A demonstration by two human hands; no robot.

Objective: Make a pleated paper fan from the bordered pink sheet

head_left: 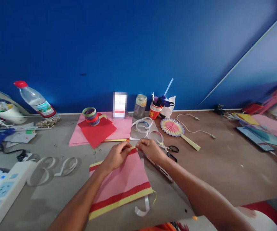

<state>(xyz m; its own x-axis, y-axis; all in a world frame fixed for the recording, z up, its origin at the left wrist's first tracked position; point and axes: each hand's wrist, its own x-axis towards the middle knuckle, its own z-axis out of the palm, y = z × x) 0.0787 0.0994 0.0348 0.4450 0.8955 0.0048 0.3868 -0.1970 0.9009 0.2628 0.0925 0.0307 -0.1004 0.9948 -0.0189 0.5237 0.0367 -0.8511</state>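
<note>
On grey-brown tbl [220, 166] by blue wall [138, 48], L hand [119, 155] pinches pink paper [122, 179]; R hand [150, 149] adj., can't tell grip.

Left hand [117, 154]: bare, rounded knuckles. Left forearm [86, 195]: bare, narrowest next to the hand. Right hand [152, 150]: bare; right forearm [201, 195] behind it likewise bare, broadening away from the hand. Surface smooth; finer detail blurred.

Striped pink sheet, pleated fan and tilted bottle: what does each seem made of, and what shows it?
Striped pink sheet: matte, probably paper; thin, straight edges. Pleated fan: matte, likely paper; narrow folds. Tilted bottle: glossy, likely clear plastic; see-through upper part.
</note>
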